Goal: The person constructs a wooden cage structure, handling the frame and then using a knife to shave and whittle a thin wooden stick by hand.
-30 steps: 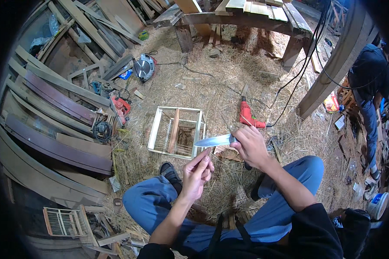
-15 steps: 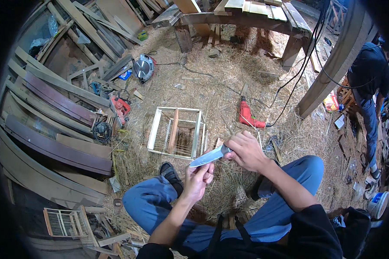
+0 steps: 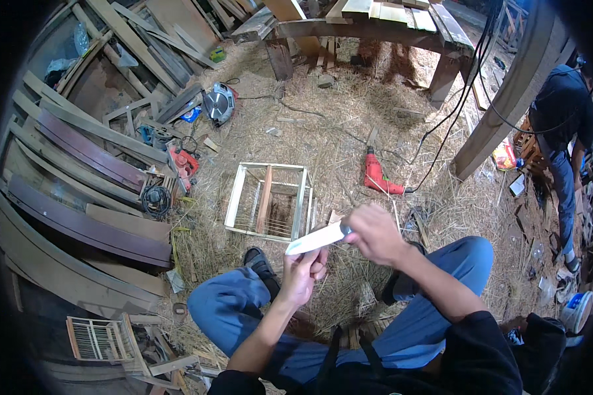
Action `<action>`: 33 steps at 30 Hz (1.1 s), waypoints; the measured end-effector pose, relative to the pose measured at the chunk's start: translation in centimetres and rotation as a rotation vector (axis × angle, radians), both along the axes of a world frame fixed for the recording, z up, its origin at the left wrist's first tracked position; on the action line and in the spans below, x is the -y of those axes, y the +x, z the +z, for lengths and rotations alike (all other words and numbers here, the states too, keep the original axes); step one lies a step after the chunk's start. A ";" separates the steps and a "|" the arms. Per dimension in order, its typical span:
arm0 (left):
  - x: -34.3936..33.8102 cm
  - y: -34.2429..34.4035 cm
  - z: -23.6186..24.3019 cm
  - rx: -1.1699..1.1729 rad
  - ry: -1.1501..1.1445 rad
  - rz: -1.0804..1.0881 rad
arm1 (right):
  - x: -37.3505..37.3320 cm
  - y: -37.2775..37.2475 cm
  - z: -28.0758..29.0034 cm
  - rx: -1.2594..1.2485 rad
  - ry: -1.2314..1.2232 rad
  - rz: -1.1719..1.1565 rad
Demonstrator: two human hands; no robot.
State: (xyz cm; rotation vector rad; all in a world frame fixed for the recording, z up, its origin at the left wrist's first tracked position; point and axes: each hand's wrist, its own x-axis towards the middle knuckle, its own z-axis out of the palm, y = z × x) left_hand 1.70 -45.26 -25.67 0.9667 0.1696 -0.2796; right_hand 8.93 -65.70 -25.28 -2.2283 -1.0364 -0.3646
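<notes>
My right hand [image 3: 377, 232] grips the handle of a knife [image 3: 316, 240]; its broad blade points left and catches the light brightly. Just under the blade, near its tip, is my left hand [image 3: 300, 278], its fingers closed. Whatever those fingers pinch is covered by the blade and too small to name. Ahead of my hands stands a small open wooden frame [image 3: 234, 201], with thin sticks across its lower part and a brown bar down its middle. To the right of the frame lies a red power drill [image 3: 377, 178] on the straw-covered floor.
A circular saw [image 3: 219, 103] and a red power tool [image 3: 182, 166] lie at the left, beside stacked curved boards [image 3: 92, 224]. Another slatted frame [image 3: 99, 339] is at the lower left. Cables hang near a wooden post [image 3: 507, 105]; a person [image 3: 561, 125] bends at the far right.
The knife has tilted, so its blade now shines white. My right hand has turned slightly; my left hand stays close beneath the blade.
</notes>
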 end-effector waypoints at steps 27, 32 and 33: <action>0.4 -0.7 -0.4 0.071 0.166 -0.031 | 5.4 5.5 0.8 -0.010 0.099 -0.682; -0.1 -0.2 -0.7 0.045 0.214 0.018 | 3.8 3.2 1.8 -0.088 0.207 -0.578; -0.3 -0.1 -0.7 0.059 0.246 0.015 | 3.9 3.2 1.2 -0.097 0.188 -0.581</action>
